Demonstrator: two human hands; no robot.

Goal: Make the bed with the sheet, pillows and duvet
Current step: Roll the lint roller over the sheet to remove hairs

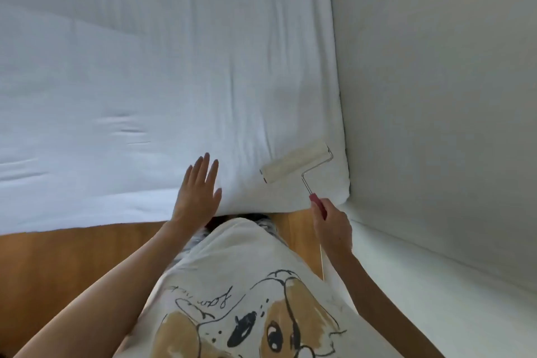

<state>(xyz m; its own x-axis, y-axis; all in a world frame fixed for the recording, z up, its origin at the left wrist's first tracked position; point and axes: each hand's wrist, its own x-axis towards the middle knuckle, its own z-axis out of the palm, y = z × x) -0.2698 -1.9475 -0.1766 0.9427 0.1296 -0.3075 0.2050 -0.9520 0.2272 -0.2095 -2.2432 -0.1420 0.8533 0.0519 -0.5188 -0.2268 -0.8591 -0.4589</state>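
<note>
**Rolling the sheet clean at the bed's corner**

Rolling lint off the white cotton sheet [174, 67] looks to be the step in hand; the sheet is already spread over the bed, reaching to the near edge and into the corner by the pale grey wall [436, 67]. No pillows or duvet are in view, so most of the task seems to lie ahead.

Risks from here, as I judge them: the sticky drum could catch the loose cloth and drag it up, pulling the tucked corner away from the wall. Shallow creases left of centre could be pressed in rather than smoothed if the roller crosses them. Should the flat hand lift, nothing would hold the cloth taut against the roller's pull.

The left hand [199, 189] lies palm down on the sheet just at the bed's near edge, fingers straight and only slightly spread, holding nothing. The right hand [331, 227] has its fingers curled round the red handle of a white lint roller with a wire frame [296, 161], whose drum rests on the sheet near the corner, a little to the right of the left hand and apart from it. Below the bed's edge shows a warm brown wooden floor [72, 256].
</note>
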